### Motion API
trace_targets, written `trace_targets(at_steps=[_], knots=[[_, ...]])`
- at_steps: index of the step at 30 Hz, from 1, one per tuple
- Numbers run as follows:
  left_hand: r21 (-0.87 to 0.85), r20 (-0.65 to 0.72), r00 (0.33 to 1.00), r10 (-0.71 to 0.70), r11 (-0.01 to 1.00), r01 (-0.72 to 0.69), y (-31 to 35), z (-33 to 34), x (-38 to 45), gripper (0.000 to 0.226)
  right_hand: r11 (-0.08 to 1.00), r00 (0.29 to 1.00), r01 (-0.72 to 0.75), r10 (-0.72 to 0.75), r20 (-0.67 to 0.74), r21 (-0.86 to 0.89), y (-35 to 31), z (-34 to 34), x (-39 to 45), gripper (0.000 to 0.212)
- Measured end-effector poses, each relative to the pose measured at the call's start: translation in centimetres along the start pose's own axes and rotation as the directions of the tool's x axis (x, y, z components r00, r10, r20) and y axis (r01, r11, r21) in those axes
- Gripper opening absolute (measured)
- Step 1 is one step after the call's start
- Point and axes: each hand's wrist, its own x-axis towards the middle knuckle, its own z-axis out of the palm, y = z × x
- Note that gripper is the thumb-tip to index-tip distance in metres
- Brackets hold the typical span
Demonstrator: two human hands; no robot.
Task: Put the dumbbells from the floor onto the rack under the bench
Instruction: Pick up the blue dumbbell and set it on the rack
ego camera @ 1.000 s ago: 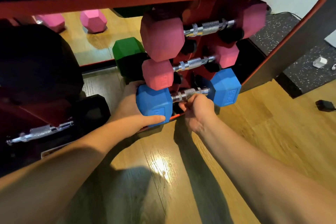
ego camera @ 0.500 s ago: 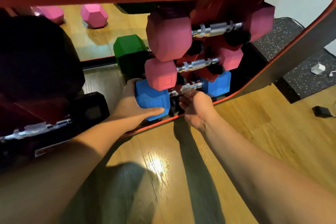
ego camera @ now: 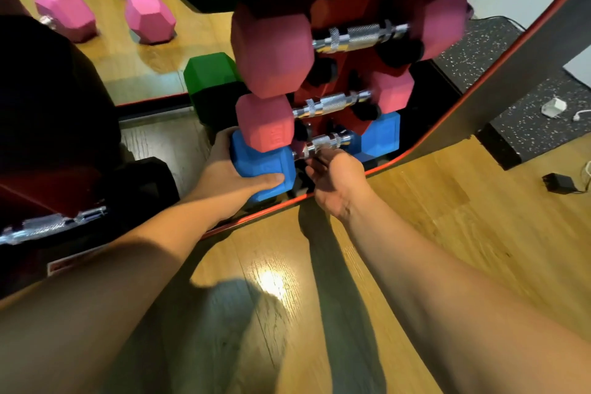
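The blue dumbbell has gone deeper into the rack, now just under the small pink dumbbell. The left hand keeps its grip wrapped round the near head; the right hand has loosened, fingers open under the handle. Seating looks nearly finished.

1. My left hand is on a blue dumbbell with a chrome knurled handle.
2. Two pink dumbbells sit above it.
3. The rack is red.
4. The floor is tan wood grain.
5. The mat is black, speckled white.
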Motion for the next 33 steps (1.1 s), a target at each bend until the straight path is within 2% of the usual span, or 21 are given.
trace_targets(at_steps=[5, 9, 14, 19, 33], knots=[[0.044, -0.004, 0.999, -0.045, 0.998, 0.045, 0.0, -0.3, -0.3, 0.091, 0.998, 0.999, -0.034, 0.036, -0.03, 0.059, 0.0, 0.5, -0.6, 0.017], [0.017, -0.02, 0.995, -0.097, 0.995, 0.097, -0.5, -1.0, -0.6, 0.068, 0.987, 0.997, -0.063, 0.07, -0.041, 0.146, 0.8, 1.1, -0.5, 0.023], [0.005, -0.009, 0.998, -0.061, 0.998, 0.061, -0.7, -1.6, -0.5, 0.086, 0.991, 0.997, -0.043, 0.051, -0.063, 0.125, 1.3, 1.1, -0.1, 0.025], [-0.025, 0.006, 1.0, -0.009, 1.0, 0.009, -0.5, -1.6, -0.2, 0.087, 0.991, 0.998, -0.021, 0.029, -0.055, 0.131, 1.3, 1.3, 0.4, 0.019], [-0.026, 0.015, 1.0, 0.013, 1.0, -0.013, -0.1, -0.2, 0.3, 0.084, 0.991, 1.0, -0.022, 0.021, 0.003, 0.135, 0.4, 0.4, -0.2, 0.01]])
